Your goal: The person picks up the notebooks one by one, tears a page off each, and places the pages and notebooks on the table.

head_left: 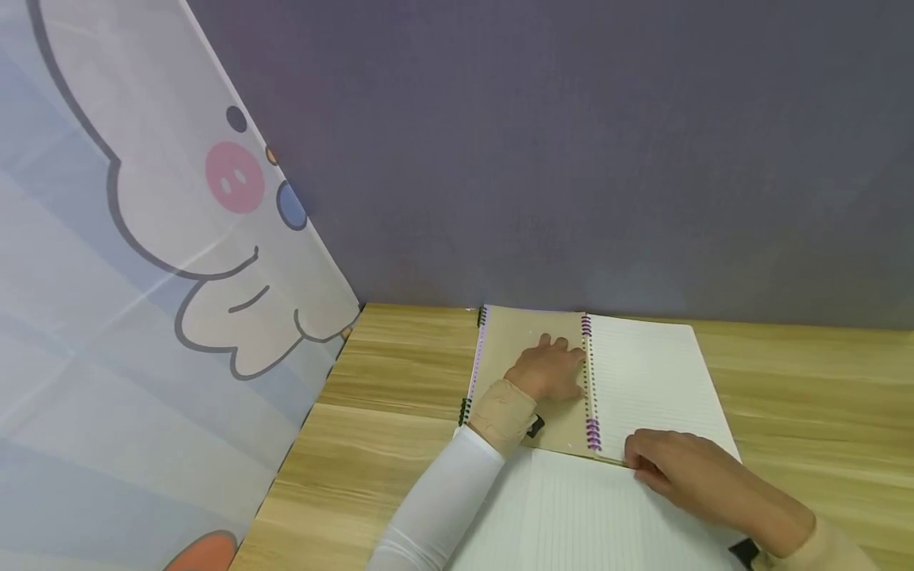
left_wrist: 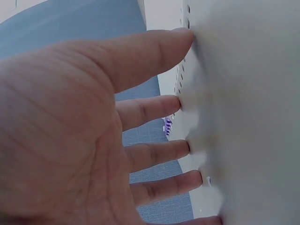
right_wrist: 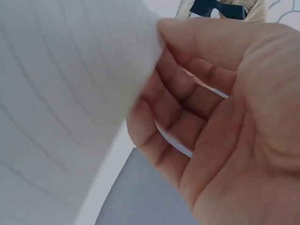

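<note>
A notebook with purple spiral rings [head_left: 593,434] lies spread on the table, a tan cover [head_left: 510,341] on its left and a white lined page [head_left: 646,365] on its right. On the tan cover rests my left hand [head_left: 548,371], fingers spread and near the row of holes. The left wrist view shows those fingertips touching a pale surface [left_wrist: 253,112]. My right hand [head_left: 685,476] is at the page's lower edge. Seen from the right wrist, the thumb and curled fingers [right_wrist: 159,117] pinch the edge of a lined sheet [right_wrist: 56,103].
More white lined paper [head_left: 571,507] lies in front of the notebook, partly under the left sleeve [head_left: 443,500]. Black rings [head_left: 465,411] show at the tan cover's left edge. A wooden table [head_left: 821,388] meets a grey wall [head_left: 571,159]; a cartoon-printed cloth [head_left: 157,317] hangs at left.
</note>
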`<state>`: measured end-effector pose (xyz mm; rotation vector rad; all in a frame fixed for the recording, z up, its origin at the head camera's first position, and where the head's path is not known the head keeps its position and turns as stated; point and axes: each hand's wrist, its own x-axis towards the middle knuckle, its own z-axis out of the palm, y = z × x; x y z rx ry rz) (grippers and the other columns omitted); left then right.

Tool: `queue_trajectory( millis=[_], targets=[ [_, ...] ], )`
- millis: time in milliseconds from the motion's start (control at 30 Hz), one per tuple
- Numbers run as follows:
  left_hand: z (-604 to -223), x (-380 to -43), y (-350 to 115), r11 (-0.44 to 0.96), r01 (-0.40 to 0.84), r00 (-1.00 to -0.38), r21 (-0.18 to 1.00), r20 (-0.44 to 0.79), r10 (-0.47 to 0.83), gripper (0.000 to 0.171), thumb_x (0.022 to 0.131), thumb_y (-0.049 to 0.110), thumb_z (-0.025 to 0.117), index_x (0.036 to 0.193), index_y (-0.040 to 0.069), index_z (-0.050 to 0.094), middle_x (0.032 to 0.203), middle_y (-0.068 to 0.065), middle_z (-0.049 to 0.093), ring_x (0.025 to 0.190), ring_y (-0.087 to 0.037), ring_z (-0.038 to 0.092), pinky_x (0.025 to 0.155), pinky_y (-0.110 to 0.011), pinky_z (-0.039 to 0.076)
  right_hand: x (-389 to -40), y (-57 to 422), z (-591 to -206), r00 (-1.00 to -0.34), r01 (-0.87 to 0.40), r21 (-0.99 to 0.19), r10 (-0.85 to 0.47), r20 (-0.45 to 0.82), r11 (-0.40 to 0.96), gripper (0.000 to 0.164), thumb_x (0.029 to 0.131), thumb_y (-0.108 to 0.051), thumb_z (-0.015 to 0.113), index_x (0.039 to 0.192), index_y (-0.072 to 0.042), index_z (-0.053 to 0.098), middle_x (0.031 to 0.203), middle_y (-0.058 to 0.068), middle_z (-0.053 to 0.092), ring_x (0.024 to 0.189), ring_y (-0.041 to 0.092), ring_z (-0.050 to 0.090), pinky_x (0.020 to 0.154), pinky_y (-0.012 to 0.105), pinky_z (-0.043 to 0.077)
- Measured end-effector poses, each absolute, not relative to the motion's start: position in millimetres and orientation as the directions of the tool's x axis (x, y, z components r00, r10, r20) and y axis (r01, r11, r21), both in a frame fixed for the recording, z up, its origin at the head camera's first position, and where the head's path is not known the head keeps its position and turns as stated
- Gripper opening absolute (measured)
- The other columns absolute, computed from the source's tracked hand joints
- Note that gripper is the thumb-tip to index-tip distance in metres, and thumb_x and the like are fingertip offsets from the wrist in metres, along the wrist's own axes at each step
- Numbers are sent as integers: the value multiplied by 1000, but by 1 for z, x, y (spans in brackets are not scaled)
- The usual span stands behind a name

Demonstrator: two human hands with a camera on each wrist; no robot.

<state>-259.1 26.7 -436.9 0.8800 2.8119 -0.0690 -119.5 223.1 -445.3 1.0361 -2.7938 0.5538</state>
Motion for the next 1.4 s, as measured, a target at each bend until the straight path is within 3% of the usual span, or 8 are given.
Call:
queue_trajectory(
  millis=[167, 333, 500, 667, 933, 1200, 1400],
  targets=[
    [-435, -261, 26, 816, 575, -798, 49, -188, 573, 61, 78, 51, 61, 133, 31, 44, 124, 5, 44, 108, -19, 38, 72, -28, 37, -127, 226, -445, -770, -631, -240, -558, 309, 738, 26, 75, -24, 70, 85, -35, 48, 84, -24, 39, 72, -4, 40, 58, 21, 36],
    [-431, -262, 24, 824, 562, -800, 65, -209, 562, 62, 79, 50, 61, 135, 32, 41, 127, 4, 42, 114, -20, 37, 79, -31, 38, -135, 236, -448, -763, -615, -177, -524, 380, 768, 33, 69, -28, 74, 96, -24, 56, 99, -17, 44, 84, 4, 42, 66, 23, 39],
    [-426, -253, 27, 822, 568, -787, 52, -260, 560, 65, 75, 50, 66, 133, 32, 43, 121, 4, 42, 106, -18, 36, 70, -33, 39, -136, 246, -456, -819, -552, -169, -492, 295, 817, 48, 63, -39, 76, 103, -20, 57, 108, -7, 47, 90, 15, 44, 67, 30, 41],
    [-424, -244, 32, 808, 589, -771, 30, -277, 573, 67, 67, 52, 72, 126, 34, 46, 113, 6, 41, 98, -16, 34, 65, -32, 37, -138, 247, -452, -878, -474, -200, -442, 182, 858, 49, 63, -42, 76, 102, -20, 57, 106, -6, 47, 91, 17, 45, 64, 30, 41],
    [-420, -234, 34, 805, 590, -759, 53, -301, 577, 74, 59, 56, 76, 124, 37, 47, 111, 8, 42, 98, -15, 37, 64, -30, 38, -140, 247, -453, -872, -485, -194, -455, 179, 853, 47, 62, -46, 76, 99, -21, 59, 104, -7, 49, 91, 19, 49, 67, 33, 42],
    [-389, -234, 20, 765, 624, -721, 160, -258, 643, 77, 70, 53, 71, 137, 36, 37, 125, 15, 44, 114, -9, 42, 81, -25, 37, -142, 246, -453, -877, -479, -190, -455, 156, 857, 48, 62, -51, 74, 97, -21, 60, 103, -8, 49, 90, 19, 50, 70, 35, 43],
    [-392, -227, 14, 708, 705, -686, 43, -213, 696, 71, 73, 56, 66, 136, 36, 39, 120, 14, 44, 108, -8, 42, 80, -26, 37, -140, 248, -455, -874, -483, -191, -455, 173, 855, 47, 62, -52, 74, 96, -23, 60, 102, -10, 48, 89, 17, 50, 69, 34, 42]
  ],
)
